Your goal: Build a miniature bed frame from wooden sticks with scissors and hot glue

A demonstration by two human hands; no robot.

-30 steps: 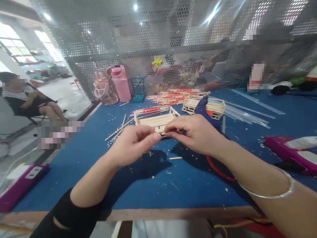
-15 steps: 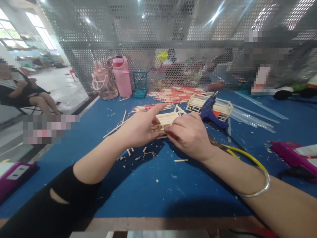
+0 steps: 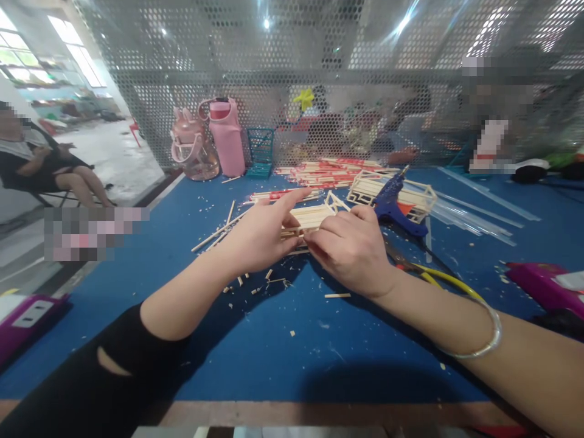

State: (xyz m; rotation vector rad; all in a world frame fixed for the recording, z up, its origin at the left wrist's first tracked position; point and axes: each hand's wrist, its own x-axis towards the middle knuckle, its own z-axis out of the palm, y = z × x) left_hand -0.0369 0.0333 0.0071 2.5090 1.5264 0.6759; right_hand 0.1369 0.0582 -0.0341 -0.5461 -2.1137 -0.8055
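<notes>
A small model built of thin wooden sticks (image 3: 312, 214) is between my hands over the blue table (image 3: 255, 359). My left hand (image 3: 260, 234) grips its left end, thumb below and index finger stretched over the top. The fingers of my right hand (image 3: 349, 249) are pinched together at the model's near edge; whatever lies between those fingertips is hidden. Just past my right hand, a blue hot glue gun (image 3: 390, 207) rests against a second stick model (image 3: 422, 198). Yellow-handled pliers (image 3: 447, 281) lie partly behind my right forearm.
Sticks in red-printed wrappers (image 3: 323, 173) are piled at the back. Clear glue sticks (image 3: 479, 222) lie to the right. A pink bottle (image 3: 228, 140), a clear jug (image 3: 194, 149) and a small teal rack (image 3: 260, 155) stand by the perforated metal screen (image 3: 310, 36). Purple power strips (image 3: 542, 283) flank both sides.
The view has shifted slightly, so the table's contents sit a little further right. Both hands keep the same hold on the stick model, with hardly any visible movement.
</notes>
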